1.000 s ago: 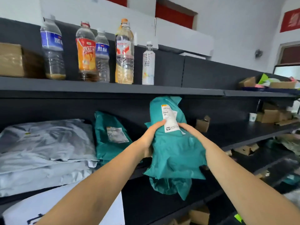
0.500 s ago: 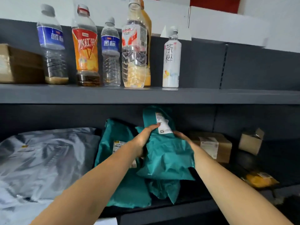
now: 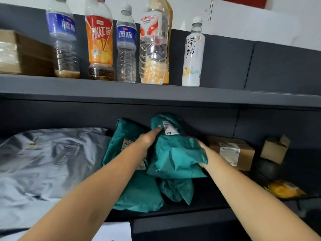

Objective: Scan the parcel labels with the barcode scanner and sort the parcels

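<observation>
Both hands hold a green parcel (image 3: 175, 153) on the lower shelf (image 3: 182, 208), up against the dark back wall. The left hand (image 3: 149, 139) has its fingers curled over the top of the bag, just beside a white label (image 3: 170, 128). The print on that label is too small to read. The right hand (image 3: 202, 153) grips the bag's right side, and most of its fingers are hidden behind the plastic.

A second green parcel (image 3: 137, 192) lies to the left, touching the first one, with the left arm across its label. Left of that, a big grey bag (image 3: 50, 162) fills the left end of the shelf. On the right sit a brown box (image 3: 232, 153) with a white label, a small open box (image 3: 275, 149) and, near the front edge, a yellow packet (image 3: 284, 189).

On the top shelf (image 3: 156, 92) stand bottles in a row. Two have blue labels (image 3: 61, 26) with 蓝标 on them. An orange one (image 3: 99, 40) says 冰红茶. A clear one (image 3: 152, 47) has a red and white label I cannot read. A white one (image 3: 192, 53) says 茶粹. A brown box (image 3: 20, 53) sits at the left end.

Half a second ago the green parcel was a little nearer the front edge. Now it has gone deeper in, and its top tucks under the top shelf. The camera has come closer too, so the bottles look bigger.
</observation>
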`<action>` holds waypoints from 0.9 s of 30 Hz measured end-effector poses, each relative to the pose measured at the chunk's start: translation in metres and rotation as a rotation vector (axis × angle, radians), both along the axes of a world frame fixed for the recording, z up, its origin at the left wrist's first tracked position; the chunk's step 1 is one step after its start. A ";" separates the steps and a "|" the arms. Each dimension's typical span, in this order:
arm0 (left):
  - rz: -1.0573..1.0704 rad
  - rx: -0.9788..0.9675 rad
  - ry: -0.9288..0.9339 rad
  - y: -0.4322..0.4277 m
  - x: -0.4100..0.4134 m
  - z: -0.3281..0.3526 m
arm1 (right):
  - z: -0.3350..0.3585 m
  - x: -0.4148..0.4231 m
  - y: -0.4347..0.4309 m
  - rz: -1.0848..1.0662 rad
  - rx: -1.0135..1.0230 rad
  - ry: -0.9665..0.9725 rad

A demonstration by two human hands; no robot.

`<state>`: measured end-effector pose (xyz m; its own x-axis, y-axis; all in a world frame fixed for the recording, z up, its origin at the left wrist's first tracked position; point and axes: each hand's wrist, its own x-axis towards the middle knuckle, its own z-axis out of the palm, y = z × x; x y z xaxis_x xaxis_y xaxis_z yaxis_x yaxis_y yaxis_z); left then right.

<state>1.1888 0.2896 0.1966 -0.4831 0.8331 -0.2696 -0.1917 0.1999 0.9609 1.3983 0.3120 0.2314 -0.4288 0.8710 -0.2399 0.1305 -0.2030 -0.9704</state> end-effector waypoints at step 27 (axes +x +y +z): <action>0.342 -0.360 1.166 -0.536 0.063 -0.014 | -0.037 -0.054 -0.380 0.619 0.981 -0.426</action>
